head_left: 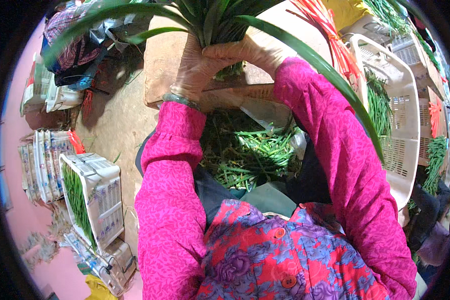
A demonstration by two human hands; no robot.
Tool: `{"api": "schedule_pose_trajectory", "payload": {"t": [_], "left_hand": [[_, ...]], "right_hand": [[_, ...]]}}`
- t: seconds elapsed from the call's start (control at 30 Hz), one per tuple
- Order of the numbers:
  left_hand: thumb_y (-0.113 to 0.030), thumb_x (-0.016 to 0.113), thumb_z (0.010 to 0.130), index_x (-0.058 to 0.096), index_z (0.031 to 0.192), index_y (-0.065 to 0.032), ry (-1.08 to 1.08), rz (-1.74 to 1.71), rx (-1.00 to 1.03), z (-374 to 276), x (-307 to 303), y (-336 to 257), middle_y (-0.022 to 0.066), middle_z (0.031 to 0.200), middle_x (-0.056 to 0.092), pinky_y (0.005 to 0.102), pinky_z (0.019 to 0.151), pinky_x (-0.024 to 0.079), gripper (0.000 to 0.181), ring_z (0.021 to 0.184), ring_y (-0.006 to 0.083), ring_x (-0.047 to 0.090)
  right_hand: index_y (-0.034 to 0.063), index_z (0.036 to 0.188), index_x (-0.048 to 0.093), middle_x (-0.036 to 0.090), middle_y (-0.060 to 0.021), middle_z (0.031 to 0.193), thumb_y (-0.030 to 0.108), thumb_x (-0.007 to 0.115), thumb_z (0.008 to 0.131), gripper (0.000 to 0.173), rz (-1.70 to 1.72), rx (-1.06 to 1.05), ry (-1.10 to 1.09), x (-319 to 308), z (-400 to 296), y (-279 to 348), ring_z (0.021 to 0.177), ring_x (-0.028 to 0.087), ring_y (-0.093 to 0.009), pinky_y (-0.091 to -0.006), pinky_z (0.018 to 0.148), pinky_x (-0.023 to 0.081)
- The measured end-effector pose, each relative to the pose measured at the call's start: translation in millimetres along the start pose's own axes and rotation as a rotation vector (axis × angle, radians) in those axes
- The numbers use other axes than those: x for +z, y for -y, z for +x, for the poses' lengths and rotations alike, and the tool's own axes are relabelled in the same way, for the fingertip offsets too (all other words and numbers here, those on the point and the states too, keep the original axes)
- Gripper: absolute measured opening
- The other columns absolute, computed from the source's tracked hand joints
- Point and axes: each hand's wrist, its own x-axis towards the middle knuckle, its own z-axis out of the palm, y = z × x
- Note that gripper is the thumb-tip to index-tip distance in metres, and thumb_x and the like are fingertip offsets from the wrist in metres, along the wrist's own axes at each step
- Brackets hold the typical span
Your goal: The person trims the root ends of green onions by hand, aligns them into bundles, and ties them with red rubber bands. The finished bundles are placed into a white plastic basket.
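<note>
Both my hands are closed around a bunch of long, strap-shaped green leaves (217,22) above a wooden work surface (161,56). My left hand (195,71) grips the bunch from the left. From the other side, my right hand (255,48) wraps it, its fingers meeting the left hand. Several leaves arch outward, one hanging over my right sleeve. The far end of the bunch runs out of view at the top. Below the hands, between my knees, lies a heap of cut green pieces (266,150).
Red plastic strips (333,41) lie on the right of the work surface. Beside my right arm stands a white plastic crate (401,146) holding green stalks (377,105). On the left is another crate (107,198) with greens. A person (73,41) sits at upper left.
</note>
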Motion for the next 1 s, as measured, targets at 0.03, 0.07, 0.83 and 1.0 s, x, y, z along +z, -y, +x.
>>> {"api": "schedule_pose_trajectory", "payload": {"t": [0.03,0.07,0.83,1.0], "left_hand": [[0.003,0.078,0.068,0.042,0.128,-0.0053,-0.022,0.009,-0.018,0,1,0,0.0069,0.119,0.057,0.0315,0.087,0.052,0.07,0.104,0.017,0.058],[0.002,0.079,0.067,0.044,0.126,-0.0046,-0.01,0.173,0.065,4,0,-5,0.007,0.116,0.059,0.031,0.086,0.052,0.068,0.102,0.0172,0.058],[-0.013,0.071,0.081,0.05,0.119,-0.0012,-0.086,0.187,-0.118,27,-15,-34,0.007,0.104,0.063,0.0306,0.082,0.05,0.045,0.093,0.0166,0.061],[-0.034,0.071,0.082,0.058,0.118,-0.0047,-0.076,0.391,-0.361,22,-37,1,0.0054,0.103,0.064,0.0319,0.082,0.049,0.049,0.094,0.0156,0.06]], "right_hand": [[0.0115,0.121,0.06,0.066,-0.0118,0.107,0.039,0.069,0.08,0.05,-0.014,0.047,0.023,0,0,12,0.101,0.06,-0.021,-0.0365,0.087,0.047],[0.0129,0.119,0.062,0.067,-0.011,0.103,0.039,0.066,0.082,0.045,-0.166,-0.073,0.046,-4,4,13,0.096,0.061,-0.021,-0.0363,0.084,0.048],[0.0029,0.107,0.067,0.069,-0.0106,0.093,0.043,0.067,0.081,0.048,-0.957,0.141,-0.023,-1,31,7,0.082,0.065,-0.018,-0.03,0.074,0.052],[0.0019,0.111,0.064,0.068,-0.0124,0.095,0.045,0.064,0.083,0.051,-0.77,0.204,-0.186,-6,19,-17,0.084,0.065,-0.019,-0.0307,0.075,0.051]]}}
